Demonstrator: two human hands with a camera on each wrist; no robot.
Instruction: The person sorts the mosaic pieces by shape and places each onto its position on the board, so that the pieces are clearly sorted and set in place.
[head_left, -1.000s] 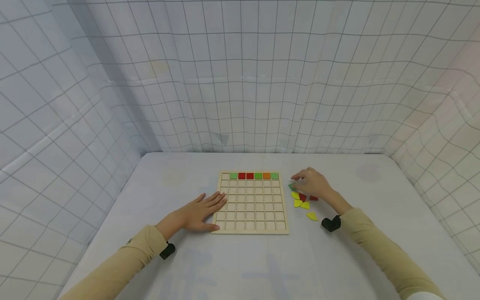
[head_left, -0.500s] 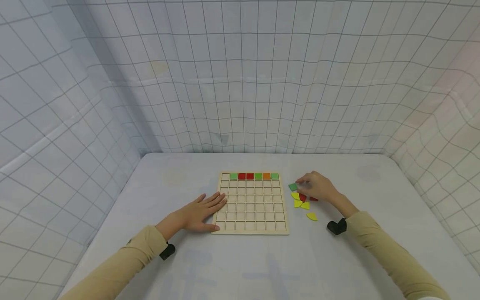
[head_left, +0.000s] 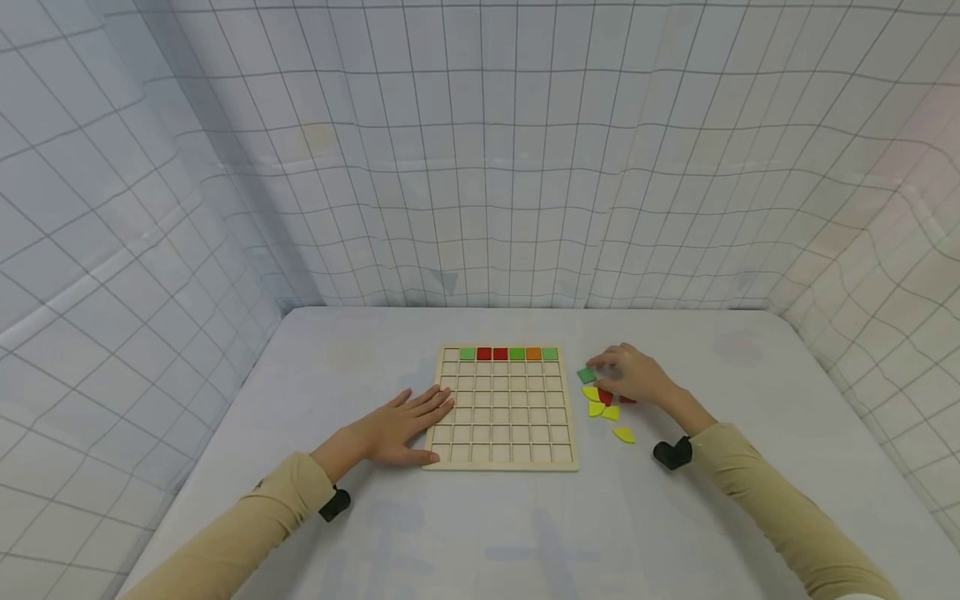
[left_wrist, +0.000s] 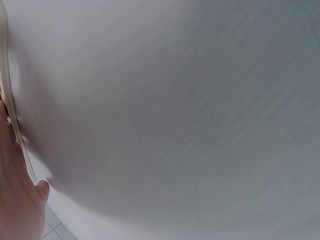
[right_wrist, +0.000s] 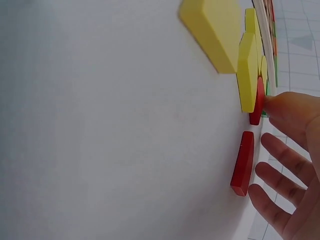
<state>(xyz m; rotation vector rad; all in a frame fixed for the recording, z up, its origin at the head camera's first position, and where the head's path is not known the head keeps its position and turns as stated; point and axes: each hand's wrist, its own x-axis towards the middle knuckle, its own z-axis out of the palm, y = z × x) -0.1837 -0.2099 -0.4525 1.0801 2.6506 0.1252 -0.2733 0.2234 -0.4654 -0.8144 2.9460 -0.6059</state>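
My left hand (head_left: 401,429) lies with fingers spread on the left edge of a square wooden grid board (head_left: 501,467). Only part of that hand (left_wrist: 20,195) shows in the left wrist view, its thumb near the board's side. To the right of the board, my right hand (head_left: 636,372) hovers low over loose coloured pieces, thumb and index finger apart. Its fingertips are at the right side of a green square tile (head_left: 587,377). In the right wrist view the thumb (right_wrist: 287,107) overlaps a red piece (right_wrist: 257,107), and the other fingers bend loosely beside a second red piece (right_wrist: 243,162).
Several yellow pieces (head_left: 596,409) lie just below the right hand, one yellow wedge (head_left: 624,435) apart from them. Green, red and orange tiles (head_left: 533,353) fill most of the board's far row. A gridded curtain (head_left: 495,167) surrounds the white table (head_left: 480,533).
My right hand drew back to the right from the green tile, uncovering more of it, then its index finger came slightly back toward it. The left hand has stayed still.
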